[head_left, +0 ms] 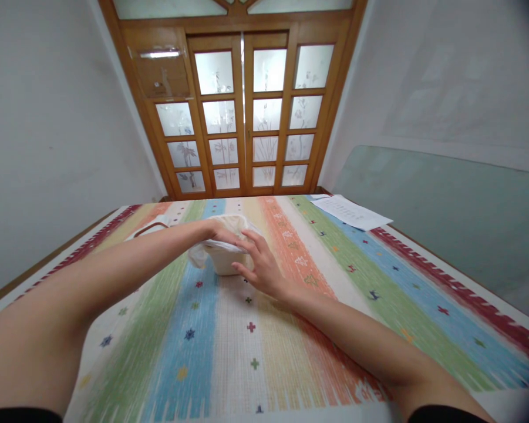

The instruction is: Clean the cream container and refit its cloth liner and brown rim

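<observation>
A small cream-white container [225,262] stands upright on the striped tablecloth, in the middle of the head view. A thin white plastic bag [197,257] lines it and folds over its rim, hanging out at the left. My left hand [223,233] reaches into the mouth of the container, over the liner; its fingers are partly hidden. My right hand [262,264] lies against the right side of the rim, fingers stretched out and apart, with the fingertips on the white bag and the thumb near the front wall.
Behind my left forearm lies a white object with a brown curved edge [152,228], partly hidden. Printed paper sheets [352,211] lie at the table's far right. The striped tablecloth [246,376] covers the table. Wooden glass-paned doors [242,117] stand beyond it.
</observation>
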`<state>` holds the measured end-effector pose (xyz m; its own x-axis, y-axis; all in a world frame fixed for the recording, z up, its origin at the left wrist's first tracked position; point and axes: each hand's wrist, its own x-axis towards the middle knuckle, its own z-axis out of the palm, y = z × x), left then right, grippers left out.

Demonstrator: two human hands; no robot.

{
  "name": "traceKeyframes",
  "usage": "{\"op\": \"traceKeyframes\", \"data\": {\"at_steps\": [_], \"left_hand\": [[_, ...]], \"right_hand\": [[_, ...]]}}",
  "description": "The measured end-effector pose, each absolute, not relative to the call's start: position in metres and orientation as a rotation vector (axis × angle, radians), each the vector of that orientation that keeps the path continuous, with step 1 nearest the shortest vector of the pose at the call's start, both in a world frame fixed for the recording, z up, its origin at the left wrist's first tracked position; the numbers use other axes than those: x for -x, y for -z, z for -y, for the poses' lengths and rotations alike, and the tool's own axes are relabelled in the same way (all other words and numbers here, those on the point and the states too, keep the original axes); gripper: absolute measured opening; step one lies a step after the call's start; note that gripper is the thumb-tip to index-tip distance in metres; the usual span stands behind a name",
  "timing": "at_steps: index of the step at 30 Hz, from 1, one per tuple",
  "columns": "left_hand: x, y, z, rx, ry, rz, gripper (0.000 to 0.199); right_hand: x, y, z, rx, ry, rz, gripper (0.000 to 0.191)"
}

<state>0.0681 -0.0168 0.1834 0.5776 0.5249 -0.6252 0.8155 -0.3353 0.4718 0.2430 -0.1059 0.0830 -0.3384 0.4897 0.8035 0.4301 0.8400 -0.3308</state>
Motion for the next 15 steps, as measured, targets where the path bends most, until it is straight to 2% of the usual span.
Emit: {"op": "traceKeyframes", "data": {"at_steps": [5,10,15], "left_hand": [[-0.06,-0.191,0.017,-1.74,0.48,-1.134,0.038],[-0.057,-0.22,0.011,-1.834,0.45,-1.182,0.034],[-0.047,-0.246,0.003,-1.856,0.465,-1.139,0.041]], "right_hand": [[-0.242,-0.077,0.103,0.637,0.104,1.943,0.012],[-0.244,-0.074,0.098,0.671,0.018,2.013,0.014],[-0.238,-0.077,0.098,0.812,0.175,2.084,0.033]]}}
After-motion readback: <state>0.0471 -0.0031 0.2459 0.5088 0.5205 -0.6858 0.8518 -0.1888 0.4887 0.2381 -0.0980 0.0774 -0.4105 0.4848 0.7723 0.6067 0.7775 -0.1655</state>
